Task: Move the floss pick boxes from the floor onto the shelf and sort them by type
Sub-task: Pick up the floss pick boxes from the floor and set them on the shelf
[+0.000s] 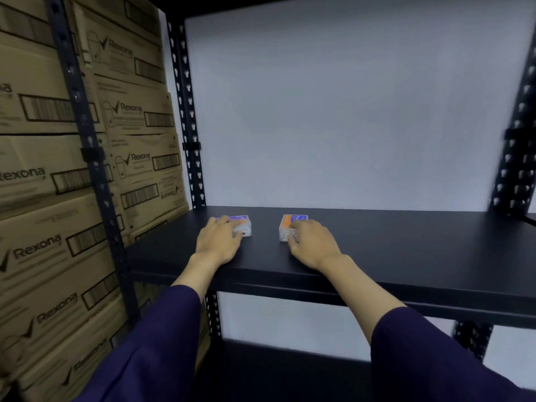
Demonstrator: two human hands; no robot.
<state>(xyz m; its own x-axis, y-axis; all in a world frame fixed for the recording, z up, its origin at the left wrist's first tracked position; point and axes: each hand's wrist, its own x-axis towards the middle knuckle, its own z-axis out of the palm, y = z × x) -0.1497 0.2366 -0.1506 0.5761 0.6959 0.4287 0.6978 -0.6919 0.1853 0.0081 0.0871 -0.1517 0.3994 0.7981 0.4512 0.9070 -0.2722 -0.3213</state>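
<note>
At the far left, stacked cartons (58, 175) printed "Rexona" filled the neighbouring rack, with a dark perforated post (87, 158) crossing in front of them. A second pair of posts (188, 120) marked the left edge of the bay ahead, backed by a pale wall (348, 97).

The black shelf (406, 250) ran across the middle of the view. On its left part lay the purple box (242, 224), a small clear case with a purple label on top, flat on the board and set back from the front edge. The left hand (219, 239) reached in over the edge, palm down, fingers curled over the box's top and near side, gripping it. Its purple sleeve (150, 343) came up from the lower left.

A gap of bare shelf separated the two boxes; they were near each other but apart. The orange box (291, 223), a like clear case with an orange and purple label, also lay flat on the shelf. The right hand (311, 243) covered its near right corner, fingers bent round the box and holding it. The right sleeve (435, 358) entered from the lower right.

Further right the shelf was dark and blurred toward another post (519, 140). Below the shelf, a lower board (290, 372) showed in shadow.
</note>
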